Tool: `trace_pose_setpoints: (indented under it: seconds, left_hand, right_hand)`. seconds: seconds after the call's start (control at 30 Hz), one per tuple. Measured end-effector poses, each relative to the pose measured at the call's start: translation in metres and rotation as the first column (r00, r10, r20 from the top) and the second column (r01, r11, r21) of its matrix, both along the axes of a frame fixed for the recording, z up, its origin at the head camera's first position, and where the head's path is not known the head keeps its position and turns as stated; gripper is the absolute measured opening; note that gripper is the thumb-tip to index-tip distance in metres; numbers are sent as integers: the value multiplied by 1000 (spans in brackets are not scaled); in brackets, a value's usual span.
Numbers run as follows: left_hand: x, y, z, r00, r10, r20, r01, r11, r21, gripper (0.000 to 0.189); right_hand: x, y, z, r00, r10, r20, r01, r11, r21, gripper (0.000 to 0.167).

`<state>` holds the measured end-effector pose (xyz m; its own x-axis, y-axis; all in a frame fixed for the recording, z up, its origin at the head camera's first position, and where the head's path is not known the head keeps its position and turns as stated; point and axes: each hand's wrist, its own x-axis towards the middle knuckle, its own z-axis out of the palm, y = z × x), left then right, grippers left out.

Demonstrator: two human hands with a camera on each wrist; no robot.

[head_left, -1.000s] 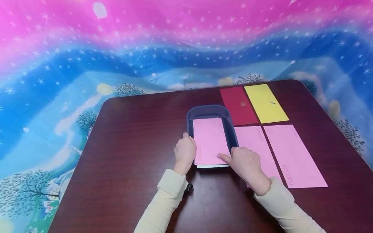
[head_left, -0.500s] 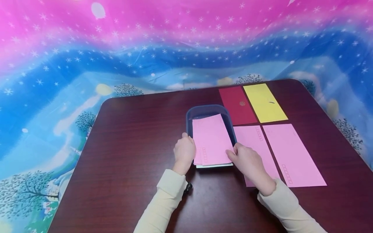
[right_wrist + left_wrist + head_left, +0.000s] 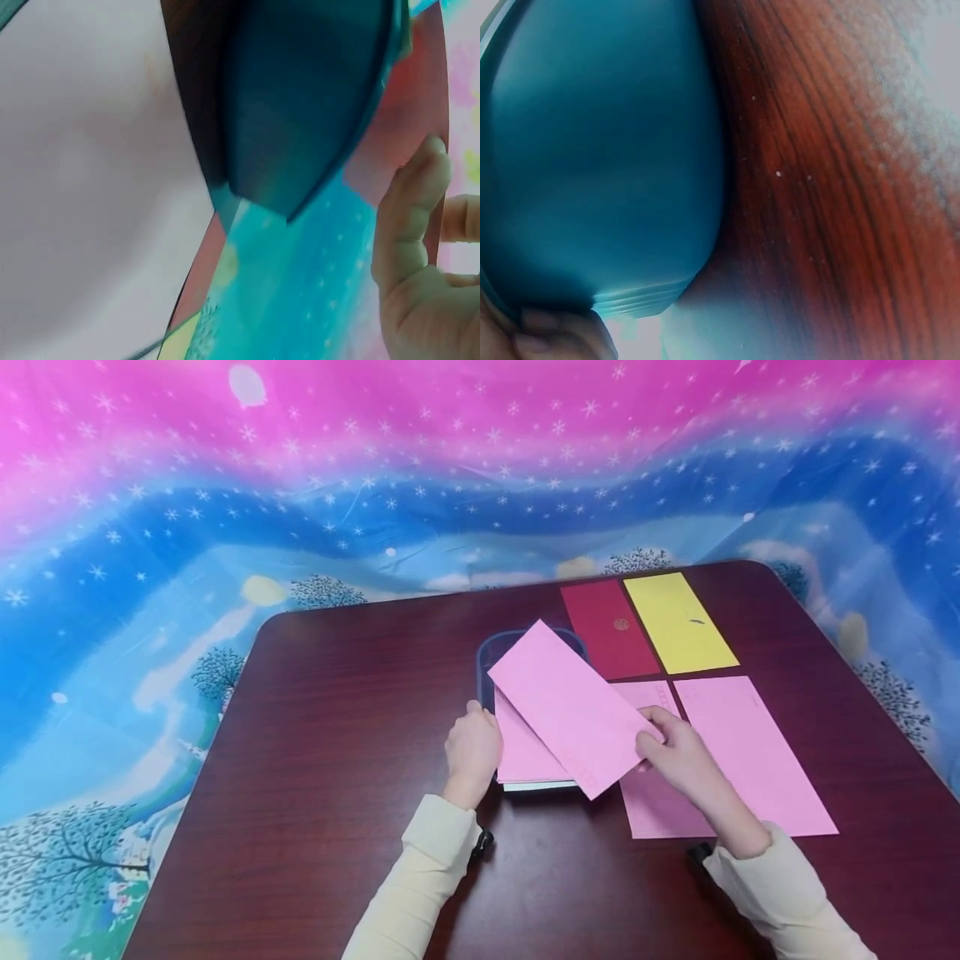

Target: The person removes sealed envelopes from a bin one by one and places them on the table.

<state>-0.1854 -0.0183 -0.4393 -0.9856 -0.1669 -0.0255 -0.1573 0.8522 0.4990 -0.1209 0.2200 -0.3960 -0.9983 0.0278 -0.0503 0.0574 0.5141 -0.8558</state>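
Observation:
My left hand (image 3: 472, 752) holds the left side of a dark blue plastic tray (image 3: 485, 681); in the left wrist view its fingers (image 3: 562, 330) curl at the tray's rim. Inside lies a stack of pink envelopes (image 3: 525, 752), with a pale green edge (image 3: 536, 787) showing underneath. Between thumb and fingers, my right hand (image 3: 675, 756) pinches one pink envelope (image 3: 566, 710) by its right end. This envelope slants over the stack and covers much of the tray. The right wrist view shows the thumb (image 3: 412, 217) against that held envelope (image 3: 409, 105).
To the right, two pink envelopes lie side by side, the nearer-left one (image 3: 660, 814) partly behind my right hand and the other (image 3: 750, 760) beyond it. Behind them are a red envelope (image 3: 603, 639) and a yellow envelope (image 3: 682, 618). A printed cloth (image 3: 375, 510) hangs behind the table (image 3: 337, 718).
My right hand took the top pink envelope from the stack, lifted it and drew it to the right, turning it diagonal. The left hand has stayed on the tray.

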Motion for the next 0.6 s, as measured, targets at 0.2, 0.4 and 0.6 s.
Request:
trace_pose_setpoints:
  seconds: [0.2, 0.4, 0.6]
  left_hand:
    - [0, 1, 1, 1000, -10, -4, 10, 1000, -25, 26]
    - [1, 2, 4, 1000, -14, -12, 13, 998, -56, 27]
    - [0, 0, 4, 1000, -15, -12, 15, 998, -54, 27]
  right_hand:
    - [5, 38, 1, 986, -149, -71, 137, 979, -148, 18]
    - [7, 98, 0, 931, -363, -24, 306, 817, -490, 20]
    - [6, 162, -14, 811, -564, 154, 562, 678, -474, 8]
